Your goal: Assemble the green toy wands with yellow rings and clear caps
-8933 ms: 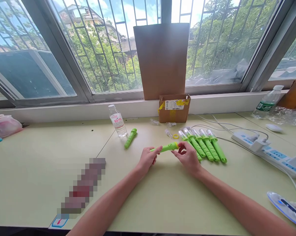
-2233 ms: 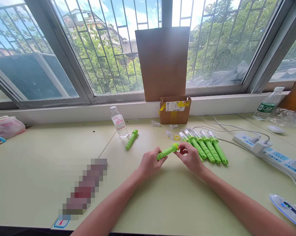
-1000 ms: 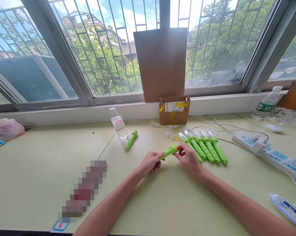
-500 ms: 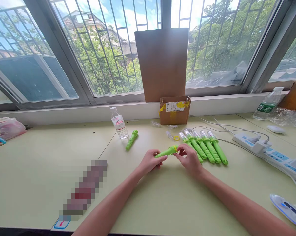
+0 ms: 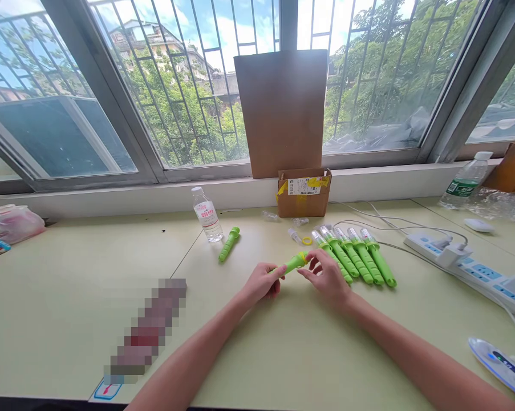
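Observation:
My left hand is closed around a green plastic handle, which tilts up to the right. A yellow ring sits at its far end. Curled at that end, my right hand has its index finger against the ring, while its thumb hangs slightly lower. Just beyond the right hand, several green handles with clear tips lie side by side. Another green handle, without a clear tip, lies to the left. A loose yellow ring and a small clear plastic piece rest behind my hands.
A water bottle stands at the back left of my hands. Behind them is a small cardboard box with more clear pieces in front. On the right are a power strip, cables, a second bottle and an oval device.
The held handle has tilted a little more steeply. My right thumb has shifted left and down from the ring end, while the left hand keeps its hold.

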Action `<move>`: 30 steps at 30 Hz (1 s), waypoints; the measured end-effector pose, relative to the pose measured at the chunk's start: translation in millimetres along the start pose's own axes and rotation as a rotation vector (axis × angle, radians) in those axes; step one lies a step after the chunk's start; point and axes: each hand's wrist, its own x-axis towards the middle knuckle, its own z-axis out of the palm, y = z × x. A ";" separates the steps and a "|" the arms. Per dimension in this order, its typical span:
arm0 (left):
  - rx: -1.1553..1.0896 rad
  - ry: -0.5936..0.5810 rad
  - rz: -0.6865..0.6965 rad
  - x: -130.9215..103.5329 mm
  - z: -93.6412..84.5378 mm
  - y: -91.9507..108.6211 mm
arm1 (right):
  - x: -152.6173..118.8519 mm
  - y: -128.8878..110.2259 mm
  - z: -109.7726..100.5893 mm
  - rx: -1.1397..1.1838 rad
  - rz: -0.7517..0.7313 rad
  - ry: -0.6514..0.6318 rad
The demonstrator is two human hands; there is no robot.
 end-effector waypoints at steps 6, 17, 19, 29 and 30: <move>-0.042 -0.048 -0.027 -2.4 0.3 3.5 | -0.8 -0.3 1.2 0.023 -0.037 0.062; 0.105 0.147 0.149 -2.9 3.9 3.8 | -2.2 -0.8 -0.6 -0.065 -0.093 0.087; 0.175 0.233 0.250 -2.2 5.1 2.6 | -1.8 -0.3 -0.5 -0.065 -0.086 0.089; 0.155 0.266 0.238 -4.0 7.4 2.5 | -1.5 -0.9 -1.5 -0.069 -0.068 0.048; 0.124 0.252 0.221 -4.2 7.7 2.8 | -1.6 -0.8 -1.3 -0.066 -0.067 0.049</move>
